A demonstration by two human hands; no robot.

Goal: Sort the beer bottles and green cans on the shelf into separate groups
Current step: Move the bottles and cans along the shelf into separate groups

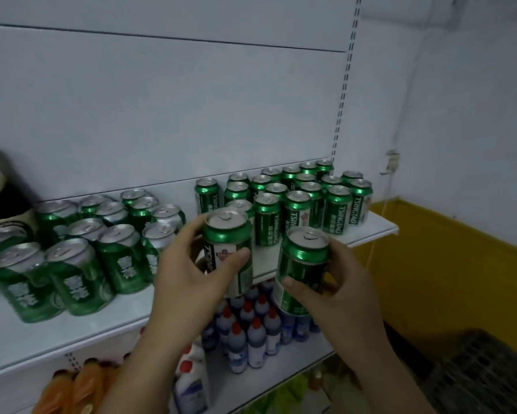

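While both hover just off the shelf (71, 333) front, I see the left hand (191, 282) curled round a Tsingtao can (228, 249), the right hand (343, 291) round a second green can (300, 264). More cans (296, 204) crowd the shelf.

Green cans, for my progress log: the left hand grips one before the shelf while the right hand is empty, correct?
Wrong: head view shows the right hand gripping a second green can; the left hand does grip its can before the shelf.
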